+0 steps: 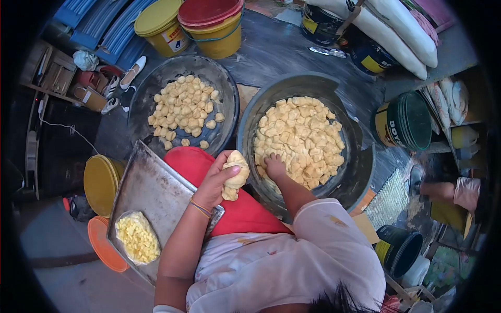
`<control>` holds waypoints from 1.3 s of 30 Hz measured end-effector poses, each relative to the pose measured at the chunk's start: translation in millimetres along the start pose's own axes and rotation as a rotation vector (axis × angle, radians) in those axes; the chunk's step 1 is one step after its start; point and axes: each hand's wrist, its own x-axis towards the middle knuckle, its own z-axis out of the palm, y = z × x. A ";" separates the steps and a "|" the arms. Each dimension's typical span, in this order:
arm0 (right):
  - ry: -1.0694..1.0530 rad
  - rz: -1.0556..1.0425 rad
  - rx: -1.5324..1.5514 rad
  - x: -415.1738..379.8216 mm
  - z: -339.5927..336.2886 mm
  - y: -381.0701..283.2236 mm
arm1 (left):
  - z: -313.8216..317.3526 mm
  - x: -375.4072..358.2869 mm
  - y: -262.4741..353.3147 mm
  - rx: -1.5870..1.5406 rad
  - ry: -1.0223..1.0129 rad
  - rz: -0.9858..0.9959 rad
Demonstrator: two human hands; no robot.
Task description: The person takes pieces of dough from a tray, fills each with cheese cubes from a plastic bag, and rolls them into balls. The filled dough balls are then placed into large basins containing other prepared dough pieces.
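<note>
I see the left hand point(216, 180) raised over the lap, fingers curled around a dough lump point(235, 175); the thumb lies across its front and the lump bulges out above and below the grip. The right hand point(274, 166) is down in the near basin point(360, 172), fingertips pressed among the dough pieces point(302, 138) at the left edge of the heap. I cannot tell whether those fingers have closed on a piece or only rest on the pile, since they are partly sunk in it.

A tray point(156, 193) lies tilted across the lap on the left, with a bag of yellow bits point(136, 237) near its low end. A second basin point(156, 83) farther off holds a thinner scatter of pieces.

Risks as I judge them: the lump is held by one hand only, and its lower part hangs free, so soft dough could stretch and tear off onto the red cloth point(235, 214) or the floor. The tray slopes, so the bag could slide toward the edge if the knee moves. The right hand digs at the rim side of a full heap; pulling one piece could drag neighbours over the rim, if the pieces are sticky. A cracked section of the near basin's right rim may also catch a sleeve.
</note>
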 end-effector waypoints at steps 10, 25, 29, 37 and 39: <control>0.039 -0.156 0.013 -40.1 0.2 30.3 | -5.4 -1.8 2.1 -0.016 -0.020 -0.035; -0.207 -0.376 -0.609 -55.3 13.3 15.8 | -7.5 5.5 -7.7 -0.168 -0.080 0.159; -0.203 -0.387 -0.587 -45.1 19.4 16.6 | -0.9 -11.0 -0.4 -0.294 -0.064 0.221; 0.126 0.048 0.180 -8.9 -22.9 22.0 | -42.2 -131.7 4.9 -0.511 -0.166 0.260; 0.231 0.085 0.727 7.7 -20.8 54.9 | -56.7 -158.1 -8.8 -0.425 -0.012 0.330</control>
